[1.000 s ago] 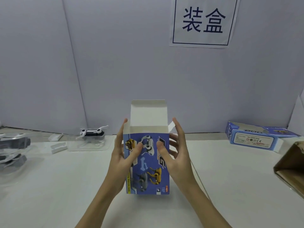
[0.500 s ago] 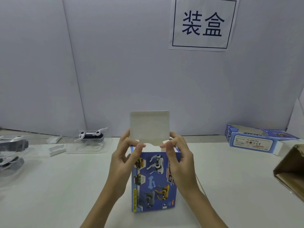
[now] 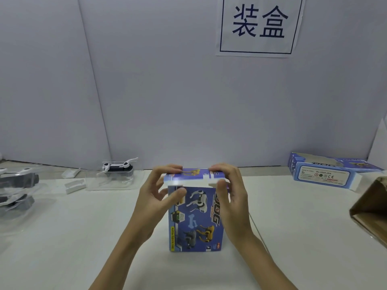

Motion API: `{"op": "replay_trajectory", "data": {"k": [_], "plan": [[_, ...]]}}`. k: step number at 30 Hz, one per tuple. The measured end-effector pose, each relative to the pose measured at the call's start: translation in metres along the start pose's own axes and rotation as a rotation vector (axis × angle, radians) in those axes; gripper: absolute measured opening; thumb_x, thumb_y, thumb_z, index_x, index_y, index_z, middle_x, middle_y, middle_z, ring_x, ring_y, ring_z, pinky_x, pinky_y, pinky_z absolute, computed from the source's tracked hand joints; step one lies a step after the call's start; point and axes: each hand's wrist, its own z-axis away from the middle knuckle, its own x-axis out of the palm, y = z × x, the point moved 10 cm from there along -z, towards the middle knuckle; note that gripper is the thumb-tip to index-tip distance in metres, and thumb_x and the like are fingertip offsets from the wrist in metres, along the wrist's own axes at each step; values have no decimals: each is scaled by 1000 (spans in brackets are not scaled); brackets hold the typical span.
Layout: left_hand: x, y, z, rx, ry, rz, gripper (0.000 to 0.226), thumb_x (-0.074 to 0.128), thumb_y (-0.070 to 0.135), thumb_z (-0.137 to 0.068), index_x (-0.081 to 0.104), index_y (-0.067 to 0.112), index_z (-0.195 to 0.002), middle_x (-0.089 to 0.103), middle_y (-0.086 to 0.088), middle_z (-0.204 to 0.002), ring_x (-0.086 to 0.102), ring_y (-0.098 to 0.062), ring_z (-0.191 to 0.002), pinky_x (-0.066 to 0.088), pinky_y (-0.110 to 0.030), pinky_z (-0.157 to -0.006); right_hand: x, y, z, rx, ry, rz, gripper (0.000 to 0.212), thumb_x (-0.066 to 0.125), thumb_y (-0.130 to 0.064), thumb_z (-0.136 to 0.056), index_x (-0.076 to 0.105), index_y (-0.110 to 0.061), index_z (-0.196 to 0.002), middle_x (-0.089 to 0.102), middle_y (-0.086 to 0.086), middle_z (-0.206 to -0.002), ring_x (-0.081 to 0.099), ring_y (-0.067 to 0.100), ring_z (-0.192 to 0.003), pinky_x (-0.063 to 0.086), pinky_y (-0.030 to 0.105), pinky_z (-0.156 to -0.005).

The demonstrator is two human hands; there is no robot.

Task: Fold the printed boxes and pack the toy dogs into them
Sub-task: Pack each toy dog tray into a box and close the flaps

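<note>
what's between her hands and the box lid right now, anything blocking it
Nothing visible. The left hand and right hand both already grip the upright printed box, fingers pressing its lid down.

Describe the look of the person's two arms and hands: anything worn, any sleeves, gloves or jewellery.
Both forearms are bare as far as the frame shows: no sleeves reach into view. The left hand and the right hand wear no gloves, and no rings, watch or bracelets show on the fingers or wrists. The fingernails look short and unpainted. No markings or bandages are visible.
</note>
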Motion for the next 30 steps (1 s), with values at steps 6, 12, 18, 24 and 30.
{"op": "replay_trajectory", "data": {"k": [6, 12, 18, 24, 30], "plan": [[5, -7, -1, 19, 46, 39, 20, 67, 44, -96, 64, 29, -109, 63, 8, -136, 62, -25, -127, 62, -32, -74, 10, 19, 4, 27, -70, -88, 44, 49, -56, -103, 56, -22, -130, 48, -4, -143, 43, 28, -142, 63, 27, -77], [6, -8, 2, 47, 85, -30, 27, 65, 40, -100, 58, 34, -126, 59, 17, -141, 67, -19, -122, 64, -32, -75, 11, 24, 3, 83, -60, -108, 50, 49, -61, -100, 54, -26, -136, 50, -5, -146, 48, 30, -140, 64, 31, -77], [4, -7, 5, 27, 118, 36, 54, 79, 43, -86, 37, 34, -117, 71, -1, -128, 72, -27, -115, 64, -36, -76, 7, 16, 2, 134, -28, -90, 71, 51, -82, -86, 59, -29, -132, 58, -4, -135, 56, 24, -133, 64, 31, -78], [20, 5, 10, 155, 93, -112, 52, 81, 40, -85, 46, 39, -123, 66, 6, -127, 66, -25, -122, 64, -39, -79, -7, 4, -7, 140, 55, -130, 61, 55, -81, -85, 68, -34, -123, 65, -6, -129, 66, 22, -121, 63, 29, -70], [40, 34, 23, 605, 109, -831, 44, 82, 30, -88, 65, 35, -128, 39, -6, -147, 42, -24, -140, 41, -33, -113, -26, 19, -8, 209, 226, -63, 50, 46, -60, -99, 58, -28, -136, 67, -9, -129, 64, 11, -120, 54, 39, -102]]}}
